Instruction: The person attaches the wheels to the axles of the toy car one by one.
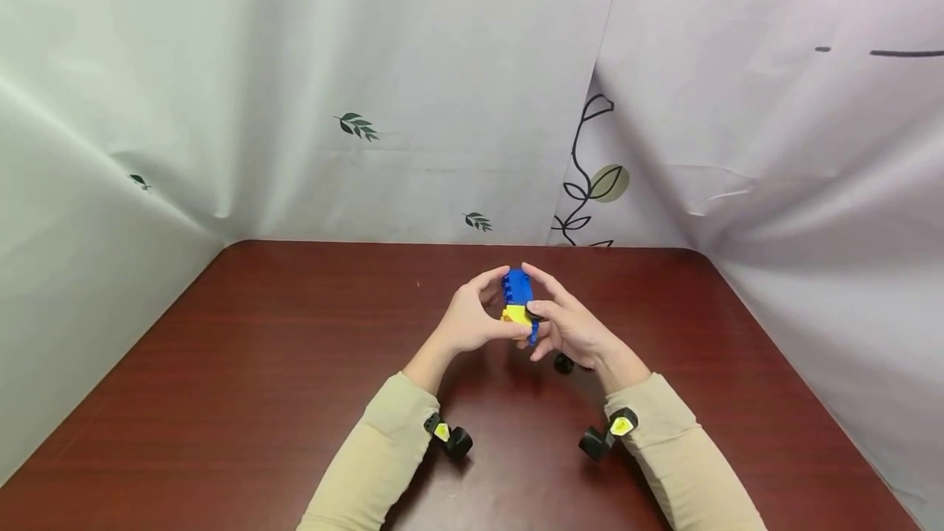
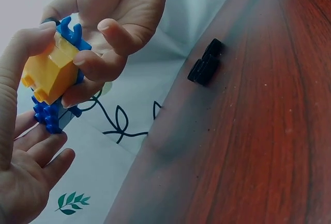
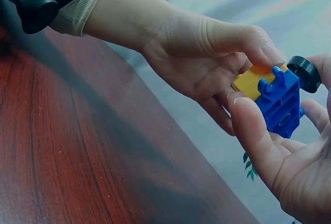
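Observation:
Above the table, both hands hold a toy vehicle of building blocks between them. It has a blue section (image 1: 518,287) with studs and a yellow block (image 2: 54,69). My left hand (image 1: 469,316) grips it from the left, the thumb on the yellow block and fingers at the blue end. From the other side my right hand (image 1: 578,330) holds it, with a finger along the blue base (image 3: 282,102). A black wheel (image 3: 304,74) sits at the edge of that base, by two blue hooks, and my right thumb presses on it. Part of the toy is hidden behind fingers.
Black wheel pieces (image 2: 205,63) lie on the dark red wooden table (image 1: 295,334), just beneath my right hand. A pale printed curtain (image 1: 442,88) stands behind the far edge and along the sides. Each wrist carries a black camera.

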The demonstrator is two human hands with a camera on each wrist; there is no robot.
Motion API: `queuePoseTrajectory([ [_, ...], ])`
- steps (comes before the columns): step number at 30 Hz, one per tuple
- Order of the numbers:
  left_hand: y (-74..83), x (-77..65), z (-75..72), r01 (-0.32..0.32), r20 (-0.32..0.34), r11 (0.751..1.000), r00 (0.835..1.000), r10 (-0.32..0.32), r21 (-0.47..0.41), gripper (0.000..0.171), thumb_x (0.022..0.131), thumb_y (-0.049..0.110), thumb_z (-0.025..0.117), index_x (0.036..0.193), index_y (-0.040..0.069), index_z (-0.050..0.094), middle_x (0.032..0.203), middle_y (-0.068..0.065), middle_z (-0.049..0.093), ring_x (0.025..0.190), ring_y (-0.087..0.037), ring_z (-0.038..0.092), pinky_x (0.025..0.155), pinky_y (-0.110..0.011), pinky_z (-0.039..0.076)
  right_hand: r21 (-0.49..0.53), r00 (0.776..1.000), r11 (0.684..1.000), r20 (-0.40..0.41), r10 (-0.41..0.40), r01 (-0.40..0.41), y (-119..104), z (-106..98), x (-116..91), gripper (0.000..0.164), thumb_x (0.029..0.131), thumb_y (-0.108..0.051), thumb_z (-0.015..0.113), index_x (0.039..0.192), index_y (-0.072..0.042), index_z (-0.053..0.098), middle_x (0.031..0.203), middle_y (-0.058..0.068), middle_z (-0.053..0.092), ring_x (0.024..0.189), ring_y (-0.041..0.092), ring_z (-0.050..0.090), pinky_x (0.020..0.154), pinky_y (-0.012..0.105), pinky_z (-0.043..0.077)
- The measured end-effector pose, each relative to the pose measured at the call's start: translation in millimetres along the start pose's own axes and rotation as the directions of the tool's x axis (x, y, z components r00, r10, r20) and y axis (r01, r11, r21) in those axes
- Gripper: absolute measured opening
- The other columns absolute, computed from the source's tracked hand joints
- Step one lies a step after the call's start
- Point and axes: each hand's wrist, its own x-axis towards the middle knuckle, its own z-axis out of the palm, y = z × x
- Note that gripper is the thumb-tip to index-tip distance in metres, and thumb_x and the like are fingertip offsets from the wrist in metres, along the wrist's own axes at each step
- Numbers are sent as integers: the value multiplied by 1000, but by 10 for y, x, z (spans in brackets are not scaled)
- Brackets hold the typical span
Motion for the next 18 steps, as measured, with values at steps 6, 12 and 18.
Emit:
queuePoseTrajectory([
  [6,3,-36,5,5,0,1000,1000,-5,22,90,69,29,84,144,12,38,140,-5,50,129,-23,50,102,-40,44,5,999,1000,33,-23,23,13,8,-22,65,99,-18,47,150,-38,11,95,11,62,69,22,69,58,33,57],
  [12,0,-20,3,1,-15,1000,1000,-1,4,91,67,28,85,143,10,39,137,-6,53,126,-24,53,102,-42,44,-6,998,999,48,-38,38,-7,2,-26,66,99,-20,48,149,-42,11,91,10,64,70,24,69,59,34,57],
  [18,-15,31,-15,13,-25,1000,1000,-13,-7,90,67,27,85,143,13,39,139,-5,50,129,-25,49,103,-42,42,6,998,999,50,-46,46,-18,-40,21,66,100,-18,46,148,-44,10,91,9,65,72,23,69,61,38,58],
])
